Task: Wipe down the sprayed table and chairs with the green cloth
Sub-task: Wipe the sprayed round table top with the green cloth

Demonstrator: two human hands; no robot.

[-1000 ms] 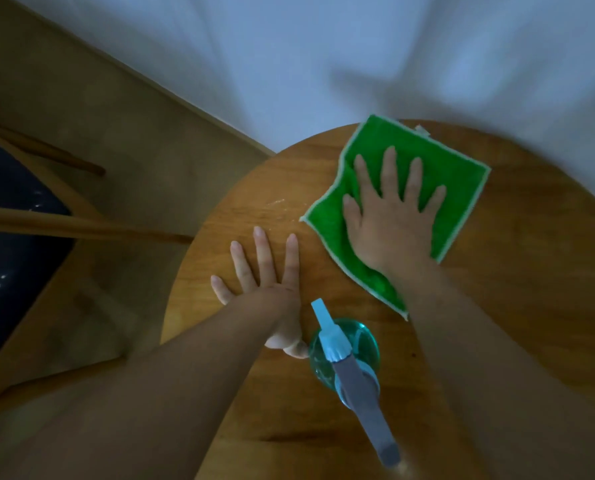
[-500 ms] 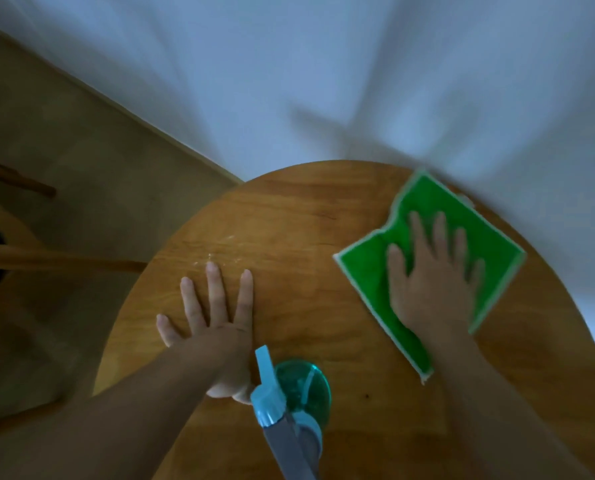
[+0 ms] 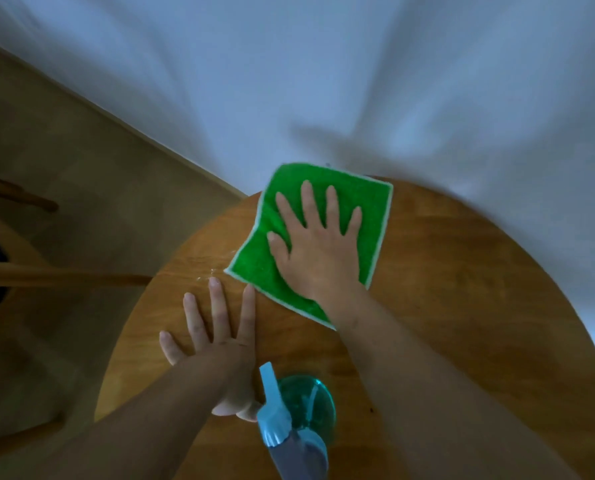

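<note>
Table (image 3: pixel 462 306): round, light wood, filling the near and right part of the view; far edge meets a pale blue-white surface, blurred, perhaps a wall or a curtain.

Green cloth (image 3: pixel 368 199): square, bright green with a pale edging, spread flat on the far part of the table. One corner points left toward a few wet droplets on the wood; the far edge of the cloth reaches the table's far rim, and may overhang it slightly, though the blur makes that uncertain.

Right hand (image 3: pixel 318 247): laid palm down on the middle of the cloth, fingers straight and spread wide, thumb out to the left; pressing flat, not gripping. Forearm runs back to the near right.

Left hand (image 3: pixel 216 341): palm down on the bare wood, left of and nearer than the cloth, fingers straight and splayed, holding nothing. The tip of the index finger lies just beside the cloth's near-left edge; contact cannot be judged.

Spray bottle (image 3: pixel 303 407): teal translucent body with a light blue trigger head, standing on the near part of the table, just right of the left wrist, seen from above.

Chair (image 3: pixel 64 278): wooden, at the left, a rail reaching toward the table's left rim; dark seat partly visible at the left border.

Floor (image 3: pixel 81 168): tan, at far left.
</note>
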